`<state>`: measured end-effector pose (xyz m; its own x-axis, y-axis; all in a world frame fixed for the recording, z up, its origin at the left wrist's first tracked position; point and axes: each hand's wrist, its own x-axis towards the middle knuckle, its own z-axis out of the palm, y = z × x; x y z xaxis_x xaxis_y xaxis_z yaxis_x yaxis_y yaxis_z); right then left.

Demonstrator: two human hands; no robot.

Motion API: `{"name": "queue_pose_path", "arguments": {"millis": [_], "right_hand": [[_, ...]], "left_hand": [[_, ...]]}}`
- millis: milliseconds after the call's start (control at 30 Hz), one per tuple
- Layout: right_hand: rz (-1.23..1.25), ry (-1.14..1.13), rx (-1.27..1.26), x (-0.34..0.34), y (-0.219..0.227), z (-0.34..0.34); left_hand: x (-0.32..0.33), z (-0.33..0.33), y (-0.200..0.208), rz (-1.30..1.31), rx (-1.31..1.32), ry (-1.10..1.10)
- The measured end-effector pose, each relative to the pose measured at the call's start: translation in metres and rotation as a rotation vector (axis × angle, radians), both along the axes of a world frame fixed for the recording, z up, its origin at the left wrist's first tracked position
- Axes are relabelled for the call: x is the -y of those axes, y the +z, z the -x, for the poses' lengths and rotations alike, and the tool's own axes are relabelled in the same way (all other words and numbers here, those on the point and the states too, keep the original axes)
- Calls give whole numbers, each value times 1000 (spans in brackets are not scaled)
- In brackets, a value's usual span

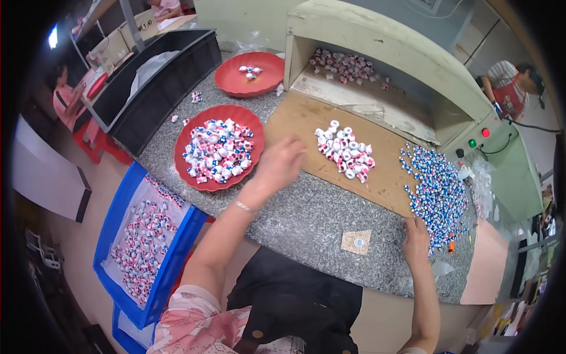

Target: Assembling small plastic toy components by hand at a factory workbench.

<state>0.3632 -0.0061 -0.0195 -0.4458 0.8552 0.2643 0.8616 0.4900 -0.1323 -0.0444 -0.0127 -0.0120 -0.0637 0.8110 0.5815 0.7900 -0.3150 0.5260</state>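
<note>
My left hand [284, 162] is over the left edge of a brown board [289, 118], its fingers bent together; anything in them is hidden. To its left stands a scalloped red bowl [259, 150] heaped with small white, pink and blue plastic pieces [218, 147]. A loose pile of white and pink hollow pieces [345, 150] lies on the board to its right. My right hand [417, 239] is closed at the near left edge of a heap of tiny blue and white parts [436, 194]. Its fingertips touch or nearly touch the heap, and what they pinch cannot be made out.
A second red bowl [268, 88] holds a few pieces. Behind the board, an open pale-green box [377, 41] contains more pieces. A black crate [206, 53] and a blue crate [109, 236] stand left. A small tan card [348, 243] lies on the speckled worktop [295, 218]. Other people sit or stand beyond.
</note>
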Motion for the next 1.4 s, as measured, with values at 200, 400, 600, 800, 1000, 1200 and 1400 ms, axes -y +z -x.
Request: {"name": "queue_pose_path", "arguments": {"millis": [200,400,600,800,1000,1200,1400], "right_hand": [[288,-11,-367,53,9,27],[222,66,-165,61,0,19],[223,114,-91,54,2,22],[395,110,-340,73,18,36],[174,257,-313,77,-7,41],[244,133,-150,66,15,27],[230,123,-173,67,20,44]], "left_hand": [[-71,-21,-46,171,50,-70],[-67,-20,-40,234,-80,-52],[-5,-24,-26,250,94,-41],[67,-28,-35,484,1020,-306],[97,-48,-28,619,1247,-445],[101,-82,-38,574,1427,-587],[110,-86,-41,673,1436,-584]]}}
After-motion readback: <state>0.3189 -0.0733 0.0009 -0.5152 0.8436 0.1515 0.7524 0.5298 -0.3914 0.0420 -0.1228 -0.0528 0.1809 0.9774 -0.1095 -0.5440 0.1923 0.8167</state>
